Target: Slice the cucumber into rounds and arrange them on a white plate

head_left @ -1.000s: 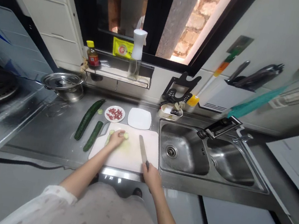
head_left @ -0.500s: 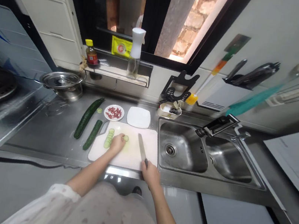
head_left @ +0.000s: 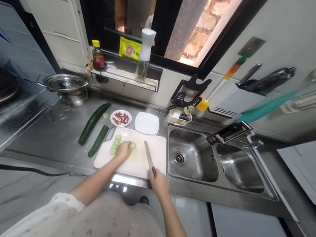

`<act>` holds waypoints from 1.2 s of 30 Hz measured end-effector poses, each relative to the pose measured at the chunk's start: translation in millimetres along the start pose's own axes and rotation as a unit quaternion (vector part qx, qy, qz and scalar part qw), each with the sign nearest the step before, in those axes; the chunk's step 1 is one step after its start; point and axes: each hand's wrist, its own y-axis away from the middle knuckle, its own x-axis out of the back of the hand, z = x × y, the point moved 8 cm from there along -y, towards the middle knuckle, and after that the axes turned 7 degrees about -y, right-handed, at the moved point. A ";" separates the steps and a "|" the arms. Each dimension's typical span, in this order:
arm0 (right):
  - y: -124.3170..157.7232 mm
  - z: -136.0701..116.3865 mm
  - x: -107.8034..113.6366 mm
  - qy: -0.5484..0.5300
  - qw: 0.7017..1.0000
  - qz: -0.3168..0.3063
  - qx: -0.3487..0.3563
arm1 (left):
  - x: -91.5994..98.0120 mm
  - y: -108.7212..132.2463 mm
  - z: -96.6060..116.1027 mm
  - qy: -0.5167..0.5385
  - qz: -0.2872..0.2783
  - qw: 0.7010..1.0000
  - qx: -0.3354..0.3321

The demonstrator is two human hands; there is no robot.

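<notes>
My left hand (head_left: 123, 151) is closed on a short piece of cucumber (head_left: 133, 145), whose pale cut end shows past the fingertips, over the white cutting board (head_left: 138, 168). A row of overlapping cucumber slices (head_left: 115, 145) lies on the board just left of that hand. At the board's right side, my right hand (head_left: 159, 183) grips the black handle of a kitchen knife (head_left: 148, 154). The blade points away from me and slants left, apart from the cucumber piece. Left of the board lie a whole cucumber (head_left: 93, 124) and a cut length of cucumber (head_left: 98, 141).
Behind the board stand a plate of chopped red pieces (head_left: 119, 125) and a white square plate (head_left: 147, 123). A double steel sink (head_left: 191, 171) adjoins on the right. A lidded pot (head_left: 67, 88) sits at the back left. Bottles stand on a wall shelf (head_left: 122, 77).
The knife has shifted slightly left, its tip a little nearer the cucumber piece. My left hand keeps its hold on the cucumber piece, and the slices lie as before.
</notes>
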 end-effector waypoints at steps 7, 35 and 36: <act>16.3 -13.2 -2.9 0.015 0.999 -0.011 0.046 | 2.0 0.7 1.1 0.000 -0.002 1.000 -0.002; 18.3 -24.0 -12.9 0.064 0.995 -0.047 0.062 | 2.9 0.4 1.4 0.003 0.001 1.000 -0.002; 18.2 -24.3 -13.0 0.065 0.995 -0.047 0.062 | 2.7 0.5 0.9 0.003 0.001 1.000 0.001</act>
